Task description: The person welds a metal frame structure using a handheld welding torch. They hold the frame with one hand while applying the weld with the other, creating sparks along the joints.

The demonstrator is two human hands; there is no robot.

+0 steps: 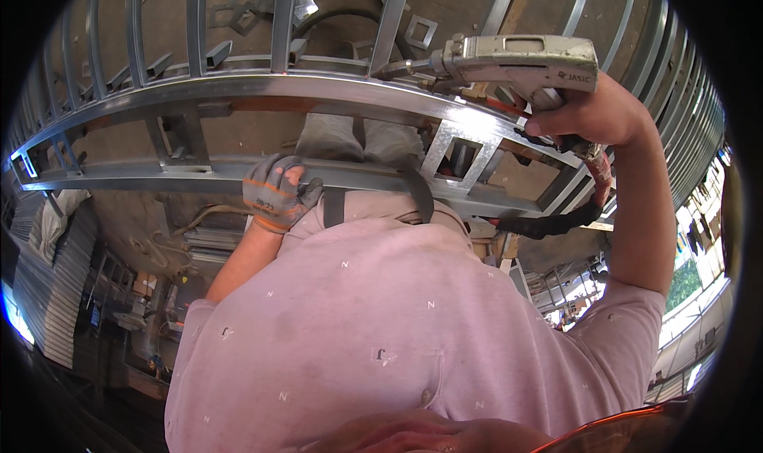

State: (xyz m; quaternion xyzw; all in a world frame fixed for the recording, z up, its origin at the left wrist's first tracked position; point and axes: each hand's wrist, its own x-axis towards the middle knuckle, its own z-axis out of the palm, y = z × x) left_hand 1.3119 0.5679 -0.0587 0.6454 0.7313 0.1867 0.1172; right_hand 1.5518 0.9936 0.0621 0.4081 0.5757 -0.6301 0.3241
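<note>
In my bare right hand (592,113) is a welding gun (520,60), a pale grey, worn tool gripped by its handle. Its narrow metal nozzle points left, and the tip is at the foot of an upright bar on the long metal rail (334,87). A dark cable sleeve (556,218) hangs from the handle. My left hand (278,192), in a grey and orange work glove with a bare thumb tip, is closed over the nearer metal tube (362,176) at my waist. Several upright bars (196,24) rise from the far rail.
Square metal plates with cut-outs (455,157) join the two rails. Offcuts and a loose square frame (420,32) lie on the brown floor beyond. More metal bars (675,63) stand close together at right. Corrugated sheeting (60,286) and stacked metal lengths (216,245) are at lower left.
</note>
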